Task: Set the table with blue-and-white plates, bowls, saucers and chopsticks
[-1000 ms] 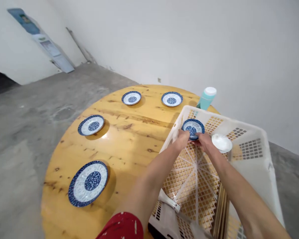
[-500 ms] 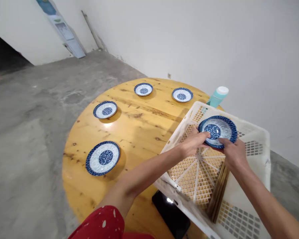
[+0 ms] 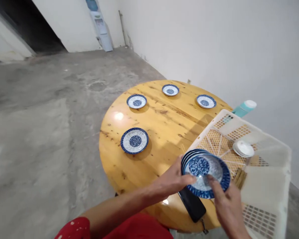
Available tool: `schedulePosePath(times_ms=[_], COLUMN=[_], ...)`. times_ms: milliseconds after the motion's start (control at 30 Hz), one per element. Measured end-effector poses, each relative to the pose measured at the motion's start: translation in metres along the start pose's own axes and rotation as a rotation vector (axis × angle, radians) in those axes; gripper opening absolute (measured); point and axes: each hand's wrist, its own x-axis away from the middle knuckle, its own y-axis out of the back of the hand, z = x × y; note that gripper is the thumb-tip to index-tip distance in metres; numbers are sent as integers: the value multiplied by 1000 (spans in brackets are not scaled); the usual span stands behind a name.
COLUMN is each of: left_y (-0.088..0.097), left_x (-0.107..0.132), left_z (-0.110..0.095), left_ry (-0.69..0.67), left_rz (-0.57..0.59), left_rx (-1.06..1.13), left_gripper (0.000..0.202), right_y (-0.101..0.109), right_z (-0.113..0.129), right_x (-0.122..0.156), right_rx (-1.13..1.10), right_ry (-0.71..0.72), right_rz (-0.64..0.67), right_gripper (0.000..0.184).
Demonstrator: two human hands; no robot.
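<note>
A stack of blue-and-white plates (image 3: 199, 166) is held tilted between my two hands, over the near left side of the white plastic basket (image 3: 271, 142). My left hand (image 3: 178, 177) grips the stack's left edge, its thumb lying on the top plate. On the right edge, my right hand (image 3: 226, 199) pinches the stack with the thumb across the inner face. Fingers beneath the plates are hidden. Several matching plates lie apart on the round wooden table (image 3: 161, 132); the nearest single plate (image 3: 134, 141) is left of my hands.
Inside the basket sit small white dishes (image 3: 243, 148) and a bundle of brown sticks (image 3: 240, 178). A black phone (image 3: 193, 204) lies on the table below the plates. Behind the basket stands a teal bottle (image 3: 244, 108). A water dispenser (image 3: 102, 31) is against the far wall.
Both hands have brought the plate stack out from above the basket, toward me and to the left. White dishes in the basket now show. The view has swung left.
</note>
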Motion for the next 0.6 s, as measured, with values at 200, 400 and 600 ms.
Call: schedulePosePath(times_ms=[200,400,600], left_y=[119,232,294], left_x=[140,279,347], left_z=[32,36,9], left_ry=[120,288,251], left_rz=[-284,-629,-813], left_rx=[54,73,-16], left_gripper=[67,65,43], right_y=[-135,-273,-348], right_z=[8,36,87], right_x=[131,240,275], right_rx=[-102,-174,-135], right_ry=[-119,-141,-16], right_rz=[191,416,616], right_gripper=[45,41,51])
